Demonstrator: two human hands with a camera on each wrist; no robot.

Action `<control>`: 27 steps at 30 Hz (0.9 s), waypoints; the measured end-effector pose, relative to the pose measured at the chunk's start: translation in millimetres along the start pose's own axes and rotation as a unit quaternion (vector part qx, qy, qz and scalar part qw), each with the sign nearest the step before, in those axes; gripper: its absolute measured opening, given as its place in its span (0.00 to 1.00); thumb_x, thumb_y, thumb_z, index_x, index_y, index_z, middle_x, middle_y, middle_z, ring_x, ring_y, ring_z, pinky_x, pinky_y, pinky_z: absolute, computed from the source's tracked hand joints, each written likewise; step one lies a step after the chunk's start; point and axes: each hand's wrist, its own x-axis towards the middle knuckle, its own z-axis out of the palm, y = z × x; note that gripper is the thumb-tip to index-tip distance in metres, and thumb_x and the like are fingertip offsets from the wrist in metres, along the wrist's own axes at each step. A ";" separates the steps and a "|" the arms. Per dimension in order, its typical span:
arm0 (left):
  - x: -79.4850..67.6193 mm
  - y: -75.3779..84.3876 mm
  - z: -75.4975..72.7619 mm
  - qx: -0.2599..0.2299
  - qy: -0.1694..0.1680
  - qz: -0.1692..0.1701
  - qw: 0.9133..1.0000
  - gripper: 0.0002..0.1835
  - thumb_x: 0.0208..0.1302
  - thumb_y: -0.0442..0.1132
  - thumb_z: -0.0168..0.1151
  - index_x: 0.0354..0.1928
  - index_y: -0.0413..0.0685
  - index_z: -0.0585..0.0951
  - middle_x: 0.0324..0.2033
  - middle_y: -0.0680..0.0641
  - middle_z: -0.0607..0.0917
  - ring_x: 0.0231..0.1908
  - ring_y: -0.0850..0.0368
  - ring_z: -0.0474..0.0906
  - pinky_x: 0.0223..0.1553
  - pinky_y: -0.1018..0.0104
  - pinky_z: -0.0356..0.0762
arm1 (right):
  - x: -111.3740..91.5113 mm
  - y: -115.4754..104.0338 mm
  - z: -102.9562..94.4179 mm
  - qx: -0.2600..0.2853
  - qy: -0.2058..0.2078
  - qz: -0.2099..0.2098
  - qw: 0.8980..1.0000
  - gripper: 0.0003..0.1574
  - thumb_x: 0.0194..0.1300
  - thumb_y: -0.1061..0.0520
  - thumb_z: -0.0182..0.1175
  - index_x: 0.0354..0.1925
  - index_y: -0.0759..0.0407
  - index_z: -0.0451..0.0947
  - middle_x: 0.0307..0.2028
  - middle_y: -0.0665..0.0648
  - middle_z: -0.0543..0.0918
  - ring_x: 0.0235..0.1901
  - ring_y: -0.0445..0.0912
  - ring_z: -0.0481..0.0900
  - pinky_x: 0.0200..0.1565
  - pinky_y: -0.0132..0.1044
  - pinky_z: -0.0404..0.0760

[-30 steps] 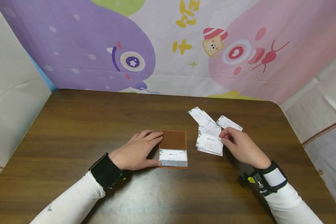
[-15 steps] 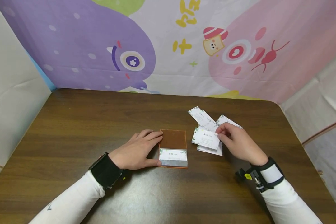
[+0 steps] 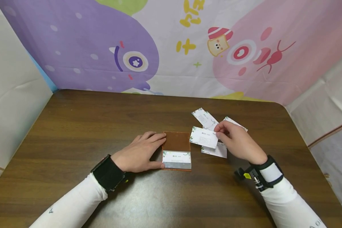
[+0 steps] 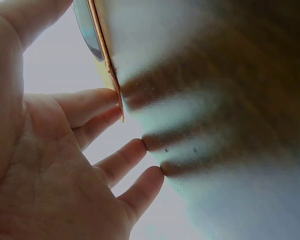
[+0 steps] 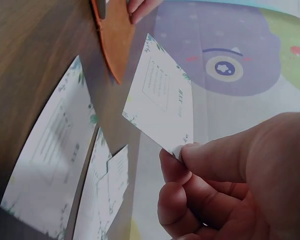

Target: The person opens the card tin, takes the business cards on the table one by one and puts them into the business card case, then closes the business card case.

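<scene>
A brown card holder (image 3: 176,142) lies opened flat in the middle of the table, with a white leaf-printed card (image 3: 176,156) in its clear pocket. My left hand (image 3: 139,153) rests at its left edge, fingers extended, thumb near the lower corner and fingertips on the upper part. In the left wrist view, fingertips (image 4: 110,97) touch the holder's edge. My right hand (image 3: 237,141) pinches a business card (image 3: 203,137) by its right end between thumb and fingers. The right wrist view shows that card (image 5: 162,95) raised above the others.
Several loose business cards (image 3: 215,150) lie overlapping below and behind the right hand, one angled (image 3: 205,117) toward the back. The brown wooden table (image 3: 102,120) ends at a cartoon-printed curtain (image 3: 171,63). White cloth (image 3: 14,79) hangs at the sides.
My right hand has lifted the top card off the pile and carried it left, toward the card holder. The left hand and the holder have stayed in place.
</scene>
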 end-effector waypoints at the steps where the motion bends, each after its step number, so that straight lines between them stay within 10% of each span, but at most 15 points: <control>1: 0.0 -0.1 0.0 0.000 0.001 0.000 1.000 0.49 0.68 0.65 0.70 0.79 0.38 0.68 0.80 0.44 0.64 0.77 0.40 0.57 0.70 0.37 0.65 | 1.1 -1.4 0.2 0.000 0.000 -0.002 1.000 0.04 0.77 0.63 0.60 0.48 0.57 0.81 0.36 0.53 0.82 0.37 0.48 0.78 0.41 0.43 0.76; 27: 0.3 0.2 -0.8 -0.002 -0.007 -0.002 1.000 0.49 0.68 0.64 0.69 0.79 0.38 0.68 0.80 0.44 0.63 0.78 0.40 0.57 0.71 0.37 0.64 | 23.1 -33.4 19.8 0.024 -0.027 -0.018 0.999 0.04 0.78 0.61 0.61 0.47 0.56 0.81 0.35 0.52 0.83 0.34 0.47 0.76 0.39 0.43 0.75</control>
